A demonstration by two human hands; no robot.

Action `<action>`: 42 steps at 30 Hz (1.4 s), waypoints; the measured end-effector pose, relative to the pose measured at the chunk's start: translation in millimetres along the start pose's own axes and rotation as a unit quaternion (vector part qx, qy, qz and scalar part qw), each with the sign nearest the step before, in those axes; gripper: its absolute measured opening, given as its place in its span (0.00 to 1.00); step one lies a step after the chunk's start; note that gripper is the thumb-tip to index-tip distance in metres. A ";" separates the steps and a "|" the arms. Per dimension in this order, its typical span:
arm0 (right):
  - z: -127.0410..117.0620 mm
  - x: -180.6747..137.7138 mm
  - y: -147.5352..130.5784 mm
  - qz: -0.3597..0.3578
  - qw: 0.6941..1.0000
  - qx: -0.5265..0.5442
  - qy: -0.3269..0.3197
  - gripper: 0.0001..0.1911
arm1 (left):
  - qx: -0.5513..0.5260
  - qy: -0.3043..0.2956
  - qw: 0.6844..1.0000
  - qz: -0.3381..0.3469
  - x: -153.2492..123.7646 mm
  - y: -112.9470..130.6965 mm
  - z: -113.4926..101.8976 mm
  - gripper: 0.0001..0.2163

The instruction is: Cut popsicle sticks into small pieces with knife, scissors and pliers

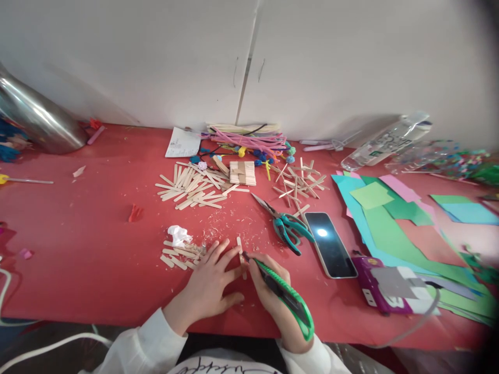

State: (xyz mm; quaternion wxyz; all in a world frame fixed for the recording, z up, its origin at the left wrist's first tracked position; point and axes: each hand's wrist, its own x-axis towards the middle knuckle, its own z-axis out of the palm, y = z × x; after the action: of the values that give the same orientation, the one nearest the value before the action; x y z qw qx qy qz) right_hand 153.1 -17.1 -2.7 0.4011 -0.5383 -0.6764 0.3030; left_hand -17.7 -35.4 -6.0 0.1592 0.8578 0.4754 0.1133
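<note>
My left hand (210,283) lies flat on the red table (89,244), fingers spread, pressing down on a wooden craft stick (240,249) that points away from me. My right hand (273,296) is closed round a green utility knife (286,293); its tip meets the stick right beside my left fingertips. Wood shavings are scattered around the stick. A small heap of cut stick pieces (179,255) with a bit of white crumpled paper (178,234) lies just left of my left hand.
Teal-handled scissors (286,223) and a phone (329,244) lie to the right of my hands. Further back are loose sticks (191,187), a glued stick panel (242,173), pipe cleaners (249,140), coloured paper sheets (390,218), a plastic bottle (385,143) and a metal vessel (35,119).
</note>
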 end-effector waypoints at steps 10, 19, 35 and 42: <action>-2.5 9.5 -5.7 -0.023 0.997 -0.009 -0.069 0.11 | -0.014 0.004 1.000 0.000 -0.1 -0.5 2.2 0.24; -3.4 21.8 7.8 0.037 0.998 0.016 -0.045 0.13 | -0.002 -0.014 1.000 -0.025 -0.2 2.7 0.7 0.25; -5.2 -9.8 10.2 -0.012 1.000 0.018 0.011 0.09 | 0.005 -0.008 1.000 -0.013 -1.1 2.3 1.5 0.25; -5.7 -4.8 4.1 -0.005 0.999 0.031 -0.024 0.08 | -0.003 -0.007 1.000 -0.014 -1.0 1.2 3.1 0.23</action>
State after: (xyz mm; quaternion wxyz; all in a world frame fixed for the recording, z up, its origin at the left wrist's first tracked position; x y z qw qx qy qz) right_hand 160.6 -20.9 -4.4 0.4034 -0.5145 -0.6788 0.3345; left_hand -16.2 -37.3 -8.4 0.1661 0.8516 0.4856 0.1066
